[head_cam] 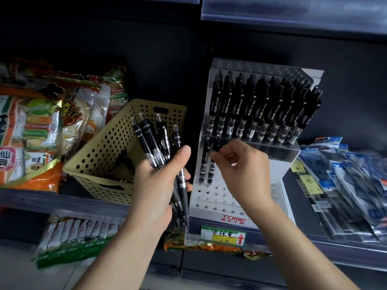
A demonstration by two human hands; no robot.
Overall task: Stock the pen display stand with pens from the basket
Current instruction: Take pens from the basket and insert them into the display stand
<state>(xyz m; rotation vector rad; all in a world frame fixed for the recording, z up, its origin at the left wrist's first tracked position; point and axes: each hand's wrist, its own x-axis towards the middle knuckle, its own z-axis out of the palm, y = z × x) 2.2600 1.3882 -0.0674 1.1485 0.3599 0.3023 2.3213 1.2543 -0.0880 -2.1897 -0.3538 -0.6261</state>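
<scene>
From the head camera, your left hand sits in the near middle of the scene, fingers and thumb curled round a bundle of black pens; their clicker ends fan up and away from you, their tips point down past your palm. Your right hand is just to the right of it, thumb and forefinger pinched together on the upper part of one pen; that pen stands in the lower tier of the pen display stand, second hole from the left in the far row. A first pen stands just beside it on the left, untouched; the other holes of that tier show white.

The stand's upper tier, farther back, is packed with upright black pens from left to right; red "TOME" lettering marks the stand's near face. The tan perforated basket rests on the shelf just left of the stand, tilted towards you; dark shapes lie in its bottom, too dim to tell apart. Snack bags crowd the far left; packaged stationery lies to the right of the stand; a green and yellow price label hangs on the shelf edge below it.
</scene>
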